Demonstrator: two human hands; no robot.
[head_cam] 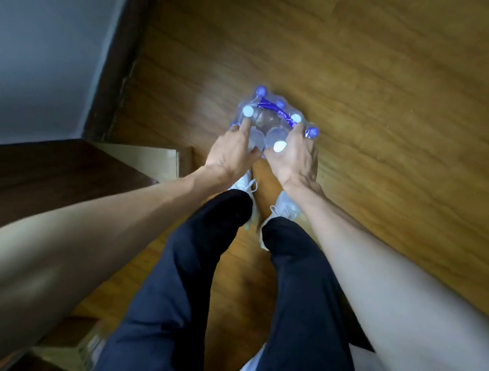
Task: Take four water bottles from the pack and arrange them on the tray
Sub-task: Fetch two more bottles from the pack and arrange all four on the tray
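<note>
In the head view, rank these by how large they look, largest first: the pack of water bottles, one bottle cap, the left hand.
1. Pack of water bottles and left hand: too alike to rank, and the hand sits nearer the camera.
2. Bottle cap: clearly smallest.

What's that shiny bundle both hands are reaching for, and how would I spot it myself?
Look at the wooden floor, just ahead of the white shoes. There sits a plastic-wrapped pack of water bottles, with the left hand and right hand on its near side. Its pale and purple round caps single it out.
</note>
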